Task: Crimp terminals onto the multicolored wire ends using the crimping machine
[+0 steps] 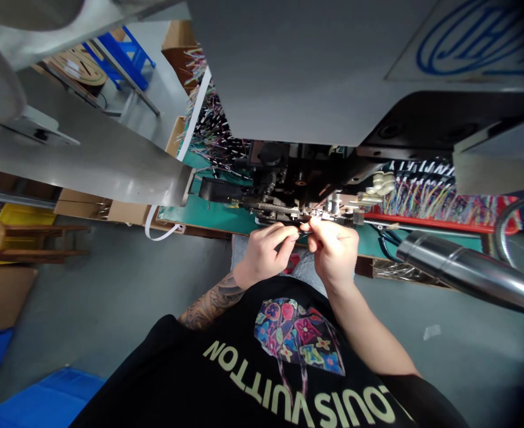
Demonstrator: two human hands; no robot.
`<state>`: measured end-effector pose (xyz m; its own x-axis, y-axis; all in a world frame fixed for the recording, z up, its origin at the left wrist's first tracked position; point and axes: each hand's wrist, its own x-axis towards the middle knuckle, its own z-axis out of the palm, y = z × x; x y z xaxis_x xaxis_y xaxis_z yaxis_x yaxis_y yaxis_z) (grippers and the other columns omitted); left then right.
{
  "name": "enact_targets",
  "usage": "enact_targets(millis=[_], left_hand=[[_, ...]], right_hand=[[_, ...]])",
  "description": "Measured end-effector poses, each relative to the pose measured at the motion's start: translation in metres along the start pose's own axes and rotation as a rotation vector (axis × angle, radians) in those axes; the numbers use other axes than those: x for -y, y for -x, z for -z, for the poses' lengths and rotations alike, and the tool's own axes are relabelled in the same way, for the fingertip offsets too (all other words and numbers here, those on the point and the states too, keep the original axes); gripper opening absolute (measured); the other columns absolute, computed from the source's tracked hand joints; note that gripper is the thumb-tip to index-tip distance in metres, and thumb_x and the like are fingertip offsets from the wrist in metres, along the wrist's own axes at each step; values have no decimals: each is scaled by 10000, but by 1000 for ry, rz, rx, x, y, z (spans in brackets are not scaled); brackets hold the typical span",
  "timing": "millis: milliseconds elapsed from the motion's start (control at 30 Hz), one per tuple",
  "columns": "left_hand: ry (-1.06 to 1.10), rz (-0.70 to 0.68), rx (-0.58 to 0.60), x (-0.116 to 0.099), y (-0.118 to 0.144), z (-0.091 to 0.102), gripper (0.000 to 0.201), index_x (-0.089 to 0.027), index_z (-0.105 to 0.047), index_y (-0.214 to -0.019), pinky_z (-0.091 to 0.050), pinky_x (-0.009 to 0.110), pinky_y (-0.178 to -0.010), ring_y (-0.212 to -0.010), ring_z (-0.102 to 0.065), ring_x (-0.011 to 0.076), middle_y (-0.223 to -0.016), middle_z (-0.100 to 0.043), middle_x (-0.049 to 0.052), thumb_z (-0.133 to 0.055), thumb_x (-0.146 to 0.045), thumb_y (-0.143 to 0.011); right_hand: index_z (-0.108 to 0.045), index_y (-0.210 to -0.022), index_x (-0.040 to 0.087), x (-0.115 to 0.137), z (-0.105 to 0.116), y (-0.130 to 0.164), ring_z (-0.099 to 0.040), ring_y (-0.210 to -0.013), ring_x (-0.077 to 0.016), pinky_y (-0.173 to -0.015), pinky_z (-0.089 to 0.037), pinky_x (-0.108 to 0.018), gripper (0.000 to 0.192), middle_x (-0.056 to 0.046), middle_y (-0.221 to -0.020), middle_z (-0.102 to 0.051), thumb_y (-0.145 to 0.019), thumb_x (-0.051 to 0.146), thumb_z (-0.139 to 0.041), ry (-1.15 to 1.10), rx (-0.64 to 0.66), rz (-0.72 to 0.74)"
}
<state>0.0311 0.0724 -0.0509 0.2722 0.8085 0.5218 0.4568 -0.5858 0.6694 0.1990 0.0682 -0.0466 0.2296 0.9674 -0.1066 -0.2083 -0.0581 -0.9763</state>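
Note:
My left hand is closed in a pinch at the front of a crimping machine. Close beside it, my right hand is pinched too, its fingertips right at the machine's metal working parts. Between the two sets of fingers shows a short piece of thin dark cable; its ends are hidden by the fingers and the machine. Both hands are over the front edge of the green work surface.
Bundled cables with coloured wire ends lie behind on the left. More wires fill a red tray on the right. A metal tube juts in at right, and a grey machine housing hangs overhead. A wooden stool stands left.

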Motion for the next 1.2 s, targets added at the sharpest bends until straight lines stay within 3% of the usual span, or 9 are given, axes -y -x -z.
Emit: enact_targets(millis=[267, 467, 633, 733, 900, 1033, 1200], left_hand=[[-1, 1, -22, 2, 0, -2, 186, -153, -780, -1078, -567, 278, -678, -756, -747, 156, -867, -785, 51, -619, -191, -1163], [28, 47, -9, 2, 1, -1, 229, -168, -793, -1078, -582, 294, -703, -772, -754, 165, -882, -800, 59, -597, -235, -1175], [243, 201, 65, 1, -4, 7, 195, -184, -803, -1011, -538, 298, -623, -671, -694, 155, -815, -788, 33, -692, -283, -1137], [307, 248, 100, -1, -7, 10, 205, -231, -812, -981, -537, 342, -589, -670, -701, 191, -837, -813, 48, -703, -323, -1128], [272, 205, 69, -3, -8, 7, 164, -238, -810, -1026, -634, 367, -704, -758, -767, 204, -916, -847, 62, -690, -282, -1129], [203, 171, 50, -2, -6, 4, 146, -182, -807, -1038, -621, 313, -746, -801, -783, 170, -928, -841, 54, -693, -224, -1119], [198, 158, 19, 0, -5, 4, 163, -238, -798, -1033, -633, 362, -716, -779, -781, 194, -892, -826, 40, -679, -270, -1141]], right_hand=[[-620, -529, 220, 0, -1, 0, -604, -593, -154, -566, -435, -299, 616, -1, -528, -586, -1045, 474, -842, 88, -10, 59], [-667, -548, 223, 2, -2, 0, -611, -586, -169, -589, -490, -315, 600, -8, -529, -593, -1049, 509, -834, 122, -17, 82], [-778, -666, 202, 4, 1, 3, -519, -497, -127, -514, -426, -292, 465, 1, -557, -646, -1021, 493, -850, 160, 26, 76], [-799, -683, 201, 7, 0, 4, -535, -499, -130, -538, -462, -296, 389, 11, -538, -627, -1003, 421, -834, 205, -39, 162], [-763, -635, 208, 10, -5, 3, -555, -515, -138, -589, -512, -318, 388, 10, -539, -618, -979, 377, -816, 221, -199, 193], [-684, -533, 219, 14, -7, 1, -600, -568, -161, -659, -554, -341, 491, -7, -520, -598, -988, 372, -789, 213, -145, 141], [-734, -585, 217, 17, -8, 1, -530, -527, -144, -606, -516, -333, 464, -8, -537, -614, -1003, 408, -800, 240, -134, 99]])
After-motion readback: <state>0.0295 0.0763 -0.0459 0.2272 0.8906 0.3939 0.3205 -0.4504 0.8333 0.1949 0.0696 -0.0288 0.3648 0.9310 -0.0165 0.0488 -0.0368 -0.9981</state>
